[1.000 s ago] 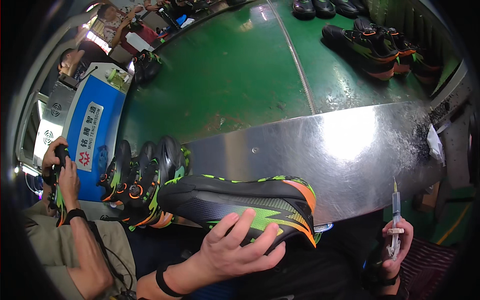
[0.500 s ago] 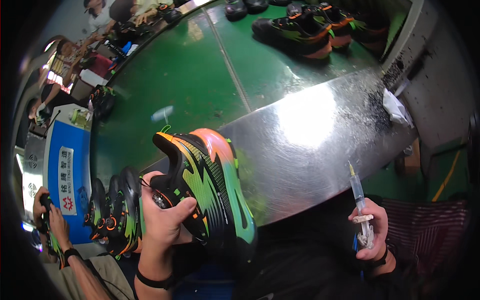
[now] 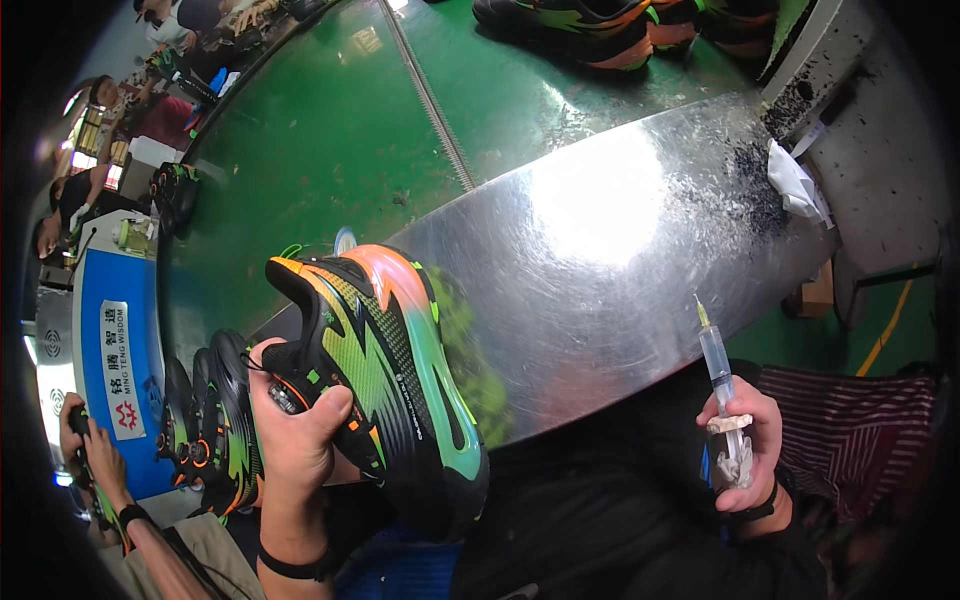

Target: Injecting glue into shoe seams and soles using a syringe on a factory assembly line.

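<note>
My left hand (image 3: pixel 300 440) is closed around the tongue and lacing side of a black, green and orange sneaker (image 3: pixel 385 350), its thumb pressed near the lace dial. The shoe is tilted, with its heel up and its side and turquoise-to-coral sole edge facing me. To the right, my right hand (image 3: pixel 757 430) grips a clear syringe (image 3: pixel 716 358) with its needle pointing up and away. Whitish, lumpy material wraps the syringe's finger flange and plunger end. The needle is well apart from the shoe.
A shiny metal plate (image 3: pixel 600 300) lies beyond my hands, along a green conveyor belt (image 3: pixel 300 150). Several sneakers (image 3: pixel 590 30) stand at the far side, others (image 3: pixel 215 420) at my left. Crumpled white paper (image 3: pixel 795 185) lies at the right. A co-worker's hands (image 3: pixel 95 455) hold a shoe.
The view has shifted, so the surroundings sit higher and farther left. The small pale object on the belt is now partly behind the sneaker. Both hands keep their grips.
</note>
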Action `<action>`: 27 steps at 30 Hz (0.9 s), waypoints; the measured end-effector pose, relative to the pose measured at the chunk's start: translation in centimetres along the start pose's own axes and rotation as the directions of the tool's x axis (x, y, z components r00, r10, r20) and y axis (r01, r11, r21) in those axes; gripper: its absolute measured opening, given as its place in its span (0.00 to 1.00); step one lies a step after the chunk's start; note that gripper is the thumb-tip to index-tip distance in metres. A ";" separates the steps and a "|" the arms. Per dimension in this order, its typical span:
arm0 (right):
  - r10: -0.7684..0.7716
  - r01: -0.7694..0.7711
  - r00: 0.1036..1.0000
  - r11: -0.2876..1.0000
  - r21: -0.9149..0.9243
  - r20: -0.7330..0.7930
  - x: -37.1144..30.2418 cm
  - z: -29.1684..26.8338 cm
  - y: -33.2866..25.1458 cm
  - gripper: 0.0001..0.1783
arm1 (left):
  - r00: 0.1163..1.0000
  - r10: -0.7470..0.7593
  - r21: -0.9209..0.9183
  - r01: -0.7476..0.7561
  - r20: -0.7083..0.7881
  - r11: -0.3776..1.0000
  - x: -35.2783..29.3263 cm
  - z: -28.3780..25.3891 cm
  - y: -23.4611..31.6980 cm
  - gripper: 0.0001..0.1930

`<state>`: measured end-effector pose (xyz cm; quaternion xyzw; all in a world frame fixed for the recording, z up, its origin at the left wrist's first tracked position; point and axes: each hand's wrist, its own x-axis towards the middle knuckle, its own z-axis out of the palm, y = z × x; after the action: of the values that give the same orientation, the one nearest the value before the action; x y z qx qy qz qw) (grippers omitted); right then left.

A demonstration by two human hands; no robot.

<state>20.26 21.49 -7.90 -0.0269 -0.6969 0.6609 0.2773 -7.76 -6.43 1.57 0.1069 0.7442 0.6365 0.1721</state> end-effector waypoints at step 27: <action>-0.010 0.012 1.000 0.998 0.069 -0.024 2.1 -1.8 0.6 0.41 | 0.695 0.506 0.585 -0.712 0.511 0.389 17.4 10.4 11.7 0.28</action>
<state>19.04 24.09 -7.80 -0.0212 -0.6703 0.6828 0.2898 -20.33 11.58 9.67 0.5138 0.8136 0.2685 -0.0443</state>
